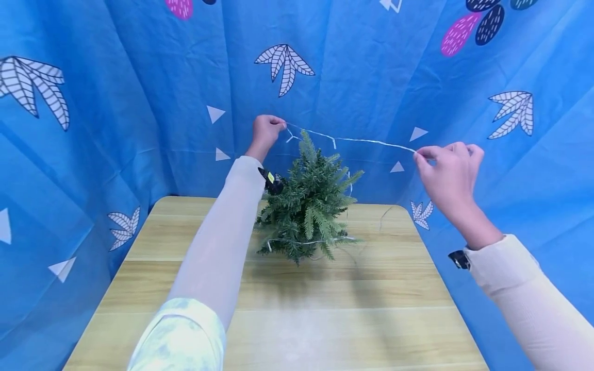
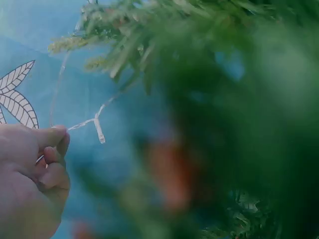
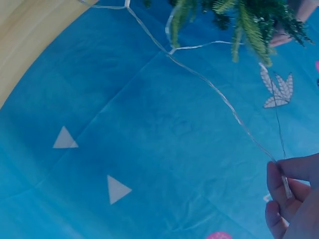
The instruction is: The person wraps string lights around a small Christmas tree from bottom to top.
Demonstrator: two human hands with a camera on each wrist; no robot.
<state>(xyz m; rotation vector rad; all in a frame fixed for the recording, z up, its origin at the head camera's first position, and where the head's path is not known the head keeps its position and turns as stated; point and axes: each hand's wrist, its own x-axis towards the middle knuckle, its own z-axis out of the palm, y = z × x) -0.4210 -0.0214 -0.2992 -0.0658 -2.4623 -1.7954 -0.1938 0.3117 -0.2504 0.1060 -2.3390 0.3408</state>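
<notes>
A small artificial Christmas tree (image 1: pixel 313 198) stands toward the back of the table. My left hand (image 1: pixel 265 135), reaching past the tree's left side, pinches a thin string of lights (image 1: pixel 371 141) between thumb and fingertips. At the right, my right hand (image 1: pixel 450 172) pinches the same string, which spans between the hands at the height of the treetop. In the left wrist view a small clear bulb (image 2: pixel 99 132) hangs close to the left fingertips, and blurred branches (image 2: pixel 224 124) cover much of that view. The wire (image 3: pixel 219 92) runs up to the right fingertips in the right wrist view.
Another stretch of the light string (image 1: pixel 297 241) crosses the tree's lower branches, and more wire hangs at its right side. Beneath is a light wooden table (image 1: pixel 325 309). A blue patterned curtain (image 1: pixel 195 77) encloses the back and sides.
</notes>
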